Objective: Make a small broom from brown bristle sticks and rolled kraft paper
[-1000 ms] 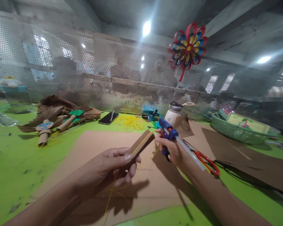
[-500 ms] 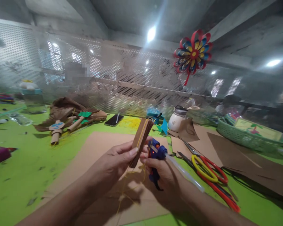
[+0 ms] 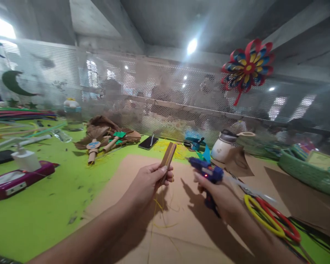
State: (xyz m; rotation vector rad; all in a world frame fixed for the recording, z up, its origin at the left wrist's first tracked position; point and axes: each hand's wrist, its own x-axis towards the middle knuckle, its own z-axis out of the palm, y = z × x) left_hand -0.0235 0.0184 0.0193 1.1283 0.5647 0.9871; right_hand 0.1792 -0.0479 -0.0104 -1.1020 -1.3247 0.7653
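Note:
My left hand [image 3: 151,178] grips a stack of brown cardboard strips [image 3: 169,154] with a yellow thread running along its face. Loose yellow thread [image 3: 160,207] trails below it onto a sheet of brown cardboard [image 3: 121,198]. Closed around the handle of a blue glue gun [image 3: 209,171] is my right hand [image 3: 218,190]. The gun's red light glows, its nozzle points left toward the stack without touching it, and a clear glue stick [image 3: 253,190] comes out of its back end.
Scissors with yellow and red handles [image 3: 264,216] lie right of my right hand. Further back are a white jar [image 3: 222,146], a phone [image 3: 148,142], brown paper dolls [image 3: 92,152] and a green basket [image 3: 299,170]. A purple power strip [image 3: 44,170] with a white plug sits at left.
My right hand has moved the glue gun away from the stack to the right; before, it was right beside it. The stack now shows its narrower side. The view has swung left.

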